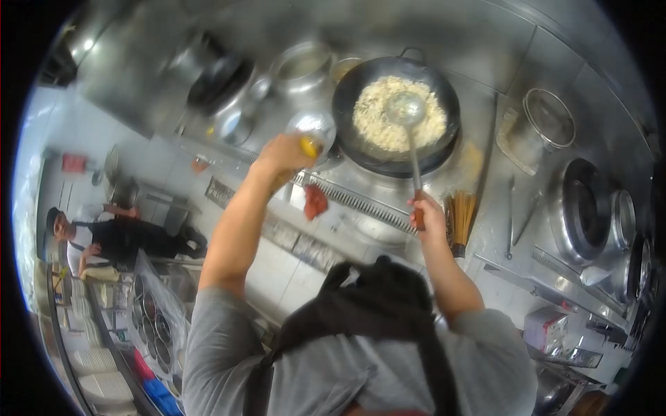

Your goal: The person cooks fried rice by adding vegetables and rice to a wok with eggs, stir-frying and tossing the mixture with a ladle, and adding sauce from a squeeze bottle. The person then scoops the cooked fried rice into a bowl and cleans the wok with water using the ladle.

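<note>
Your right hand [429, 220] is grasping the brown grip of a long-handled, silvery metal ladle [414, 156], its fingers wrapping round the handle near the front edge of the grey steel cooking surface [479, 104]. The ladle's long axis is running away from those fingers, bearing slightly left, across the near rim of a round, black metal wok [444, 149], so its rounded bowl is lying directly beyond your right hand, at the pale yellow, crumbly food [374, 111] near the wok's middle. Your right hand is being the nearer one to the ladle; your left hand [281, 156] is reaching well left of that handle, outside the wok's left rim, at the near side of a shiny, round metal bowl [316, 125]. A small yellow thing [310, 145] is showing by the left fingers, but blur is hiding their hold: I cannot tell whether they are closing on it, on the bowl or on nothing. A crumpled, red, cloth-like thing [316, 201] is showing nearer you, by the surface's front edge.
</note>
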The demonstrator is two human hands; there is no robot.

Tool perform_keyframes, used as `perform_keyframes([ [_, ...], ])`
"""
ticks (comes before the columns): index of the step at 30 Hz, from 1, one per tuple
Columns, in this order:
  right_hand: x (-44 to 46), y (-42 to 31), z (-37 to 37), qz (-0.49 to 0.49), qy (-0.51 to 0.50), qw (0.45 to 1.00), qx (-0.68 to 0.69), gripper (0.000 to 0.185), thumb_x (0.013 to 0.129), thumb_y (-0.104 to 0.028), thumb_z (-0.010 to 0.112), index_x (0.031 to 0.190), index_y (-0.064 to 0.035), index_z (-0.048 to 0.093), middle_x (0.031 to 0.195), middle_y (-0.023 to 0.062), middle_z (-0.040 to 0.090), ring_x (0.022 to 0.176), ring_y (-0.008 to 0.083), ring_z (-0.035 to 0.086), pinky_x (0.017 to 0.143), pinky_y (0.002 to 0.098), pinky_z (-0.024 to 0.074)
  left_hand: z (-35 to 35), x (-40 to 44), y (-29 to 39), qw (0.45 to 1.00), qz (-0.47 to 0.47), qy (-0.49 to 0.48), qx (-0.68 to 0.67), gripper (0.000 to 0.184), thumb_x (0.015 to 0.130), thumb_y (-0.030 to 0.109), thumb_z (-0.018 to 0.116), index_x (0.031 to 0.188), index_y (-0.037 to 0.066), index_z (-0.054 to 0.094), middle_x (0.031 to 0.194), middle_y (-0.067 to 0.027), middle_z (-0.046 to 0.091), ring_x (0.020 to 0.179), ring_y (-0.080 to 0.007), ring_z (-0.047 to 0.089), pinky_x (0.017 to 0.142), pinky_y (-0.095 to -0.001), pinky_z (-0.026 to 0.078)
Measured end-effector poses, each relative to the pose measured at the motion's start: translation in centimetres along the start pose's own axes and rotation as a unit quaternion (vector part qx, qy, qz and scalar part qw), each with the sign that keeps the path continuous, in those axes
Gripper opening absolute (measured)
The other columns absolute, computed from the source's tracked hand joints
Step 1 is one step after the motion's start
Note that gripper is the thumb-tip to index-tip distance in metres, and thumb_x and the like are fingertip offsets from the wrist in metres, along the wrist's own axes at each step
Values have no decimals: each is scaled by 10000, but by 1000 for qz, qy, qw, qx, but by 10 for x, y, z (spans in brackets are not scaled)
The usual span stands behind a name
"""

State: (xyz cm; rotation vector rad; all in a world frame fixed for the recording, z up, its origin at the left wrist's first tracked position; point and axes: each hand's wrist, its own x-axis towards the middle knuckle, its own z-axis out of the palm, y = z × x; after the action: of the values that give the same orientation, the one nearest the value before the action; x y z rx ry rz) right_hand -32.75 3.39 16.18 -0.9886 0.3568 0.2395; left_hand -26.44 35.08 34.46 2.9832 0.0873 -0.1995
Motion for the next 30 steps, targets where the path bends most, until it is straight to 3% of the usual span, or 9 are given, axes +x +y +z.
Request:
perform_keyframes([
  [7,-3,5,-22,-20,-12,966,-259,576,780,-30,573,1339,-19,439,795,141,603,548,202,591,408,336,441,2,46,55,998,-47,46,7,616,622,339,737,1142,64,554,1084,-175,640,1044,-323,603,874,-385,490],
  [10,-13,23,-26,-299,95,750,-582,523,765,-6,572,1284,-30,512,919,208,593,850,374,597,742,414,482,40,37,12,983,-40,50,-173,743,596,385,776,1204,51,512,1094,-186,634,1026,-314,610,883,-382,481],
  [17,-22,47,-46,-405,64,609,-679,442,794,-12,562,1235,-45,551,993,178,587,879,354,586,790,418,476,150,-109,-80,713,24,160,-682,785,641,256,822,1282,40,424,1116,-107,600,1033,-201,576,931,-377,450],
  [19,-9,51,-60,-340,11,787,-514,345,856,-65,535,1184,39,554,1044,220,580,969,341,549,862,406,443,181,-170,-109,701,24,220,-678,790,651,188,823,1304,43,402,1161,-86,567,1096,-197,531,981,-359,405],
  [20,15,55,-89,-429,-2,631,-647,323,882,-88,532,1168,59,556,1052,230,580,965,334,545,861,396,444,194,-205,-123,702,-28,241,-670,792,654,198,825,1307,44,405,1170,-86,562,1104,-194,523,980,-356,401],
  [22,14,45,-79,-468,-21,588,-659,304,894,-108,563,1148,57,581,908,217,630,806,315,596,752,376,494,221,-274,-148,697,-123,297,-642,798,654,218,829,1312,46,411,1180,-87,554,1117,-194,509,979,-356,394],
  [23,47,47,-101,-218,35,864,-452,308,889,-131,580,1141,47,595,887,211,652,774,295,614,731,369,504,233,-310,-164,697,-164,328,-616,802,652,227,832,1313,46,414,1180,-87,550,1123,-196,503,979,-359,391],
  [24,56,58,-108,-461,-57,638,-614,307,929,-218,518,1093,34,583,692,85,561,682,254,569,659,404,486,229,-350,-178,684,-188,358,-607,834,634,266,843,1316,45,417,1191,-94,545,1134,-200,497,991,-367,381],
  [30,109,27,-113,-83,-76,491,-864,317,906,-265,528,1057,6,594,1080,217,594,969,345,573,790,463,481,180,-575,-254,635,-389,555,-372,859,564,322,831,1274,33,443,1182,-129,575,1104,-235,541,965,-378,416],
])
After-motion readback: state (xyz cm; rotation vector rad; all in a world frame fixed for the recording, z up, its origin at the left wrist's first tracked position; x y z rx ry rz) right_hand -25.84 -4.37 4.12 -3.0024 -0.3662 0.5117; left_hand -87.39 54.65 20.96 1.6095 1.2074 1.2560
